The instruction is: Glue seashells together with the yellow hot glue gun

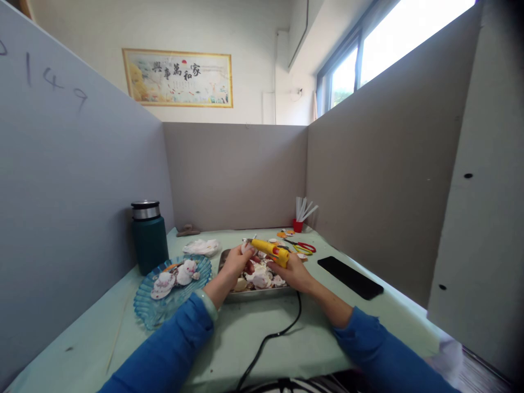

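My right hand point(295, 271) is wrapped round the handle of a yellow hot glue gun point(268, 250), whose nozzle points left. A black cord runs from it down to the table's near edge. In my left hand point(237, 265), the fingers pinch a small pale seashell point(247, 248) right by the nozzle. Both hands are above a metal tray point(262, 293) heaped with white and brownish seashells point(260, 277). To the left, a blue scalloped glass plate point(149, 314) carries several shells, some joined into a figure.
A dark green bottle point(149, 240) stands at the left partition. Behind the plate lies a white bundle point(201, 247). Red-and-yellow-handled scissors point(303, 248), a red cup point(298, 225) of white glue sticks and a black phone point(350, 277) are on the right. Partitions enclose three sides.
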`<state>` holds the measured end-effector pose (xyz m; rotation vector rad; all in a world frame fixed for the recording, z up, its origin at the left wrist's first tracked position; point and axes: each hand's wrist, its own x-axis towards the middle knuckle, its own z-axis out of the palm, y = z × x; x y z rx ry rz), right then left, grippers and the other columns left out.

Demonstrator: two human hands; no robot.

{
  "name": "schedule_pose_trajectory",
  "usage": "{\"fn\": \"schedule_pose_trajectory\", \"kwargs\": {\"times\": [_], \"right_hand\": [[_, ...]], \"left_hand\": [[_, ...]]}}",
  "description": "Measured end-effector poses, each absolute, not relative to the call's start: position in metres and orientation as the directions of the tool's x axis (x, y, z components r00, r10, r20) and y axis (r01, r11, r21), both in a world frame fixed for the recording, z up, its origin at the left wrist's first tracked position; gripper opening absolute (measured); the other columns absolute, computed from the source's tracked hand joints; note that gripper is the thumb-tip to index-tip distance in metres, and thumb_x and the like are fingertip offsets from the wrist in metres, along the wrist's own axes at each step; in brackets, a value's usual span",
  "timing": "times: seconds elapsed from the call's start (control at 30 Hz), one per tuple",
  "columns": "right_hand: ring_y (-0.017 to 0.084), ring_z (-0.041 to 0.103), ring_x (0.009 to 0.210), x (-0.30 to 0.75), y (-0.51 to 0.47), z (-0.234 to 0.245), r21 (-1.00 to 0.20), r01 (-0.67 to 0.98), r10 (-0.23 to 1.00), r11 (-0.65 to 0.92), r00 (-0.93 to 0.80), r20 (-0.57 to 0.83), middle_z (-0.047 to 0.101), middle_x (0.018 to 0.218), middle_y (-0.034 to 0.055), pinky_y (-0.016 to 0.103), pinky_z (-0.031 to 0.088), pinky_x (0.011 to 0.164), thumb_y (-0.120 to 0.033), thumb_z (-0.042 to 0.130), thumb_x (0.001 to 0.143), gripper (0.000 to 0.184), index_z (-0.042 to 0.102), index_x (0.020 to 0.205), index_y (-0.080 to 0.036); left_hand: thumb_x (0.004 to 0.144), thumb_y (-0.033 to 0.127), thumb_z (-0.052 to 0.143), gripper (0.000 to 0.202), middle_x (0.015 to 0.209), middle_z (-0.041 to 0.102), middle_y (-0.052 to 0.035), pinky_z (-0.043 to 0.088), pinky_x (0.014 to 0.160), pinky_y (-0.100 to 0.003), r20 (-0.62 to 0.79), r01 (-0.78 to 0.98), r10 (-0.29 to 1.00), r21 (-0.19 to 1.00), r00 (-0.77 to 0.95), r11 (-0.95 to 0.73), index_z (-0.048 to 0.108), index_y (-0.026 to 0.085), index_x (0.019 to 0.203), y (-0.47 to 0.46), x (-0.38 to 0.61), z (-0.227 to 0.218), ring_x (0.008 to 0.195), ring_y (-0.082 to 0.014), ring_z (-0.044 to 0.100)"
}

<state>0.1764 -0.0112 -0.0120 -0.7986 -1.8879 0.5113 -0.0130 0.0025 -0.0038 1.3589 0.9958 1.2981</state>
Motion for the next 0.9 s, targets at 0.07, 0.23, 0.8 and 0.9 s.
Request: {"fn": "schedule_pose_trajectory", "kwargs": {"times": [0.07, 0.23, 0.8, 0.9], "right_hand": [[0.016, 0.055, 0.065, 0.1762, -0.0113, -0.0118, -0.652, 0.304, 0.719, 0.695, -0.3, 0.627, 0.058, 0.068, 0.001, 0.025, 0.045, 0.058, -0.039, 0.062, 0.08, 0.029, 0.067, 0.091, -0.013], [0.016, 0.055, 0.065, 0.1761, -0.0106, -0.0124, -0.645, 0.306, 0.714, 0.7, -0.294, 0.635, 0.057, 0.066, 0.0009, 0.026, 0.045, 0.058, -0.039, 0.062, 0.08, 0.028, 0.067, 0.091, -0.014], [0.014, 0.051, 0.062, 0.1765, -0.0106, -0.0128, -0.661, 0.323, 0.736, 0.677, -0.294, 0.61, 0.056, 0.066, 0.0004, 0.024, 0.043, 0.055, -0.041, 0.061, 0.081, 0.031, 0.065, 0.091, -0.013], [0.014, 0.05, 0.062, 0.1768, -0.0097, -0.0121, -0.662, 0.323, 0.736, 0.677, -0.301, 0.606, 0.055, 0.065, 0.0006, 0.024, 0.042, 0.055, -0.04, 0.061, 0.081, 0.03, 0.065, 0.09, -0.012]], "left_hand": [[0.075, 0.043, 0.07, 0.033, 0.069, 0.069, -0.0048, 0.038, 0.037, -0.019, 0.203, -0.058, 0.974, 0.978, 0.096, -0.198, 0.055, 0.015, 0.085, 0.0026, -0.0132, -0.0041, 0.036, -0.0073, 0.052], [0.076, 0.041, 0.07, 0.031, 0.069, 0.07, -0.0054, 0.039, 0.038, -0.019, 0.2, -0.061, 0.976, 0.979, 0.091, -0.195, 0.055, 0.015, 0.083, 0.0, -0.0127, -0.0013, 0.036, -0.0072, 0.051], [0.075, 0.042, 0.069, 0.032, 0.072, 0.071, -0.006, 0.038, 0.038, -0.019, 0.198, -0.051, 0.977, 0.98, 0.075, -0.195, 0.054, 0.015, 0.084, 0.0009, -0.0125, -0.001, 0.037, -0.0074, 0.051], [0.074, 0.043, 0.069, 0.033, 0.072, 0.07, -0.0057, 0.038, 0.039, -0.02, 0.198, -0.049, 0.977, 0.98, 0.079, -0.195, 0.054, 0.015, 0.084, 0.0011, -0.0131, -0.0013, 0.037, -0.0073, 0.052]]}}
